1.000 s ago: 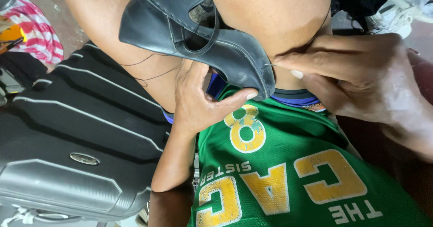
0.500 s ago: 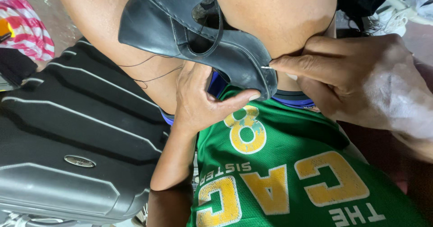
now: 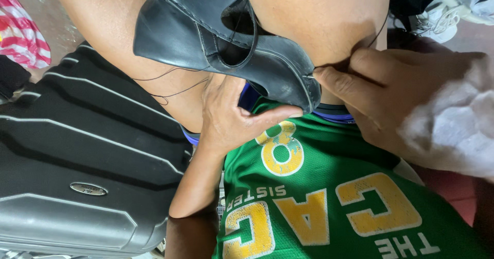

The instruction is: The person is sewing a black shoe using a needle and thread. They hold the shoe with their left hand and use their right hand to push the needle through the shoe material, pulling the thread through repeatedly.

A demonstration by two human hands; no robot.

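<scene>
A worn black leather shoe [image 3: 206, 38] lies across my bare thighs, its toe toward my lap. My left hand [image 3: 234, 117] grips the shoe from underneath near the toe, thumb pressed along its edge. My right hand [image 3: 396, 94] pinches a thin needle at the toe's edge, fingertips touching the leather. A dark thread [image 3: 170, 84] hangs in loops from the shoe over my left thigh. I wear a green shirt [image 3: 329, 202] with yellow print.
A dark grey ribbed hard-shell suitcase [image 3: 77, 176] lies at the left, close to my leg. A red and white striped cloth [image 3: 20, 38] is at the far left. White sneakers [image 3: 437, 17] sit at the top right.
The view has shifted a little. My right hand's fingers have closed tighter at the shoe's toe. The left hand keeps its grip under the shoe.
</scene>
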